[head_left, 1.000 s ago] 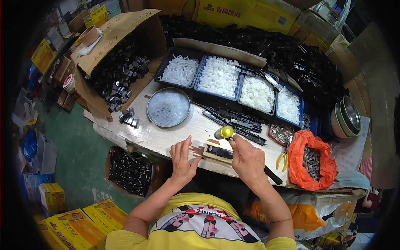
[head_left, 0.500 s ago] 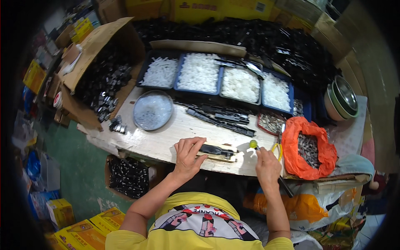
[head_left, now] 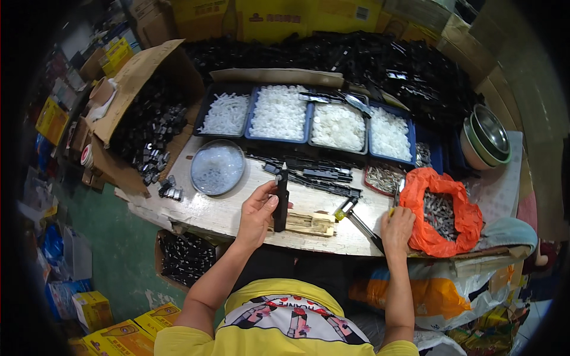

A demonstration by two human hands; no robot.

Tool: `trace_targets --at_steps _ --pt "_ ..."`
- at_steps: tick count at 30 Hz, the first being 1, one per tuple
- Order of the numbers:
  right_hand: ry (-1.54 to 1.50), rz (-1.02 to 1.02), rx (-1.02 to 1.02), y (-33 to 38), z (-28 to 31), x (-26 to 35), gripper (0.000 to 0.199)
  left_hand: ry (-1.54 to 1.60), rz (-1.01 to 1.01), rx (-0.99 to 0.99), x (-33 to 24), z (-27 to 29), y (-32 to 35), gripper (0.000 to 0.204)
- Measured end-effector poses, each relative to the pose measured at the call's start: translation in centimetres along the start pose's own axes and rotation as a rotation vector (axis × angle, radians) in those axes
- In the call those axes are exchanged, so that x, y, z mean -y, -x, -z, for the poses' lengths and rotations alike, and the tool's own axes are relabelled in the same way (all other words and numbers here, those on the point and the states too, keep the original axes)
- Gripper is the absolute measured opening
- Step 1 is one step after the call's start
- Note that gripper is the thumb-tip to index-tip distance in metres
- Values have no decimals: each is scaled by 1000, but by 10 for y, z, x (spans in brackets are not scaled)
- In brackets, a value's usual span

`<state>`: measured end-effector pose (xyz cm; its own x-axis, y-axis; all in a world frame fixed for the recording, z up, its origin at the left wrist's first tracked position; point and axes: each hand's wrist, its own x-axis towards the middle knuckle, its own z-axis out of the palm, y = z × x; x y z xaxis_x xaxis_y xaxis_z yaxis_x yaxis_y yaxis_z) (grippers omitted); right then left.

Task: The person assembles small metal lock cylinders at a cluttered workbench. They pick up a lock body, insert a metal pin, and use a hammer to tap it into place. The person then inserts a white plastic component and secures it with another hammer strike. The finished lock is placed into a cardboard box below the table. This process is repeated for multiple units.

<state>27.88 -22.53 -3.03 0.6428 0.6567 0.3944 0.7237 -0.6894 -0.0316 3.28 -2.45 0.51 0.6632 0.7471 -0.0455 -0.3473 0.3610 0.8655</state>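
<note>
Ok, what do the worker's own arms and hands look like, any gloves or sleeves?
No gloves: the left hand and right hand are bare, as are both forearms. Short yellow sleeves of a T-shirt with a printed front end above the elbows. No watch or rings can be made out.

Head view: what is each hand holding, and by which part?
The left hand grips a long black plastic part near its lower half, standing it upright. The right hand rests beside the orange bag; any hold there cannot be told.

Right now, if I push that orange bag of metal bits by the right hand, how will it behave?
The orange bag looks thin and crumpled, so it would probably sag and deform rather than slide as one piece. Its mouth gapes open over the grey metal bits, so they could spill. It sits near the table edge by the right hand; a hard push might tip it off.
</note>
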Motion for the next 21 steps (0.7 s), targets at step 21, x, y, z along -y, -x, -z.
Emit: trace_targets --at_steps 21 --pt "-941 453 505 31 76 137 21 -469 48 -3 -5 9 57 28"
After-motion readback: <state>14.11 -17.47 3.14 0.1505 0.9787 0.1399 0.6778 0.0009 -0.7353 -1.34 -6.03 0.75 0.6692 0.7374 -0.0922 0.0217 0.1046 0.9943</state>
